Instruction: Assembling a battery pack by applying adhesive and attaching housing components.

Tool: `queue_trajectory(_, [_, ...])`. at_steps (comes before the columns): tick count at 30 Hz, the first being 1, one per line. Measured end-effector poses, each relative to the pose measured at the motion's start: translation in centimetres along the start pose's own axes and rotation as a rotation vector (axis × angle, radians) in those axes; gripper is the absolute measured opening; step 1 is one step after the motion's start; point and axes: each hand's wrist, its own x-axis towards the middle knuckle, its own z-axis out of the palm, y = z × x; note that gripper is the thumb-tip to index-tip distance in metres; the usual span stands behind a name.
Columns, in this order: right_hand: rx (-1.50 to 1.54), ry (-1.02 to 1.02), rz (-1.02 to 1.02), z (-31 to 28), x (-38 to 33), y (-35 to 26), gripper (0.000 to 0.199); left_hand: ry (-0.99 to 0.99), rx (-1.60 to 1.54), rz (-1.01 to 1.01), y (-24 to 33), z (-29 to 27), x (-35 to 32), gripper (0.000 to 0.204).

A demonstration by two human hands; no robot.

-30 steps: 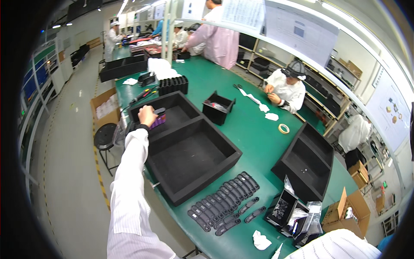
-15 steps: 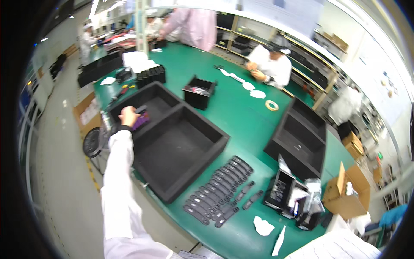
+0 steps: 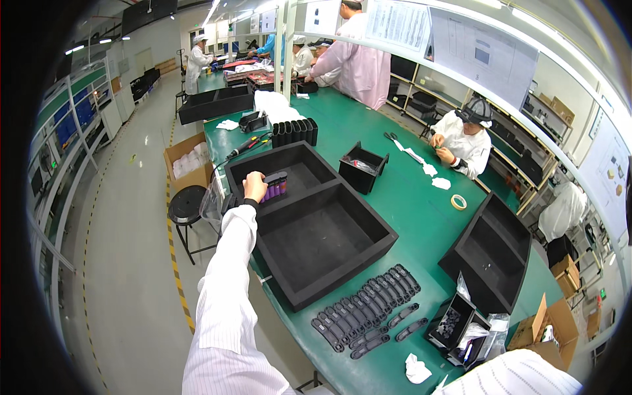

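A purple cell pack (image 3: 274,186) with dark caps sits pinched in the left hand (image 3: 253,186), over the far black foam tray (image 3: 289,172) on the green counter (image 3: 408,217). Left of it stands a brown carton (image 3: 189,162). The right hand is probably out of view.

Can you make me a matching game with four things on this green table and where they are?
Things:
1. purple battery pack
2. tape roll
3. row of black clips
4. round stool

Places:
A. on the floor beside the table
B. in the left hand, over a black foam tray
C. near the seated person in white
D. along the table's near edge

Pairs: 1-B, 2-C, 3-D, 4-A
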Motion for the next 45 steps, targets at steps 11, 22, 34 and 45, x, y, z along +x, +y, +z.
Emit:
queue_trajectory(11, [-0.034, -0.036, 0.018, -0.1, 0.2, 0.5, 0.03, 0.029, 0.048, 0.11, 1.0, -0.3, -0.6, 0.028])
queue_trajectory(22, [-0.067, -0.083, 0.008, -0.1, 0.6, 0.4, 0.028, 0.003, 0.024, 0.148, 0.8, 0.2, -1.1, 0.035])
queue_trajectory(34, [-0.082, -0.116, -0.009, 0.5, -1.4, 0.6, 0.026, 0.134, -0.252, 0.405, 8.3, -8.7, -4.3, 0.025])
queue_trajectory(45, [-0.131, -0.177, -0.015, 1.0, -5.0, 1.7, 0.024, -0.397, -0.536, 0.58, 19.2, -24.4, -17.6, 0.037])
